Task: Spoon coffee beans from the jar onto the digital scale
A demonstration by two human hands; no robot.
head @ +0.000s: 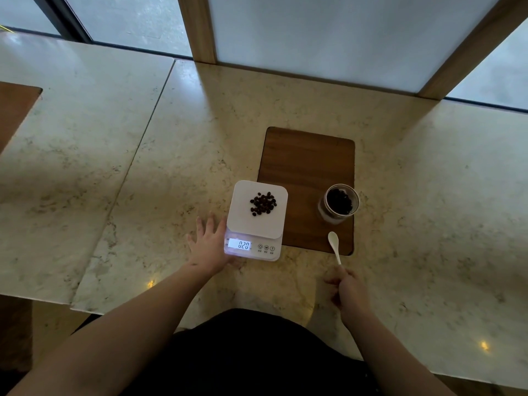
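Dark coffee beans [263, 203] already lie heaped on the scale [256, 221], more remain in the jar [338, 203], your right hand [350, 292] pinches the empty spoon [334, 246], left hand [210, 245] spread flat beside the scale.

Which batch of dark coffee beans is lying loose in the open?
The small pile of dark coffee beans on the white digital scale lies loose; the other beans sit inside the clear glass jar.
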